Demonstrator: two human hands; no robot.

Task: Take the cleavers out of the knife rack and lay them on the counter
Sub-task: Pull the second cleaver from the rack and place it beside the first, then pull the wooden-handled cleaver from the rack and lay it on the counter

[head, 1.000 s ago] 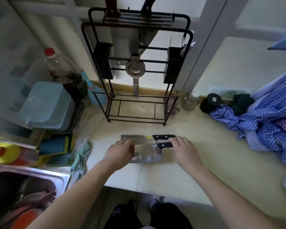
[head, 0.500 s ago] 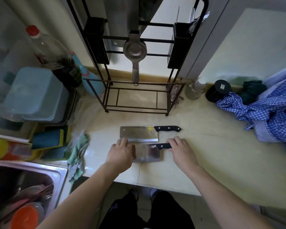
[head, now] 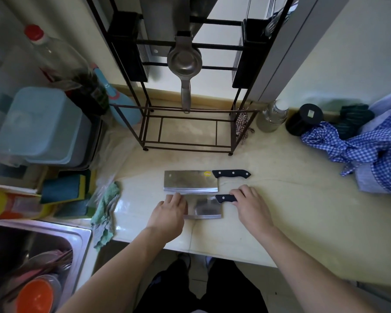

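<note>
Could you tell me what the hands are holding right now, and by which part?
The nearer cleaver, lying on the counter: the right hand grips its black handle, and the left hand rests on the blade's far end.

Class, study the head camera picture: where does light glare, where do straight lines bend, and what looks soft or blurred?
Head view: glare on the near cleaver's blade and the glossy counter; wide-angle distortion splays the knife rack's posts outward; the blue tub and sink at the left edge look soft; both cleavers and hands stay sharp.
</note>
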